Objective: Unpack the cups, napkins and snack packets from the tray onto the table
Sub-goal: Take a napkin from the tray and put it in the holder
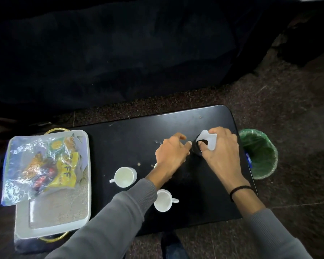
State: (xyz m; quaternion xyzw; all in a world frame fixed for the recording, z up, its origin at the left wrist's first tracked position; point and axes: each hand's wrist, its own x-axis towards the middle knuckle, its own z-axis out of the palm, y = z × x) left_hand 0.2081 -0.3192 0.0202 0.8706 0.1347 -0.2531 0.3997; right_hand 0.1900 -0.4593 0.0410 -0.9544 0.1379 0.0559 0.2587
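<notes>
My right hand (221, 152) pinches a white napkin (210, 140) at the mouth of a small dark round holder (195, 148) on the black table (120, 143). My left hand (171, 154) has curled fingers, and their tips press the holder's left side. Two white cups stand on the table: one (124, 176) with its handle to the left, one (163, 200) with its handle to the right. A white edge (155, 165) peeks from under my left wrist. The white tray (86, 184) with gold handles sits at the left. It carries a clear bag of snack packets (45, 165).
A bin with a green liner (258, 154) stands just off the table's right edge. A dark cloth-covered mass fills the space behind the table. The tray overhangs the table's left end. Speckled stone floor surrounds the table.
</notes>
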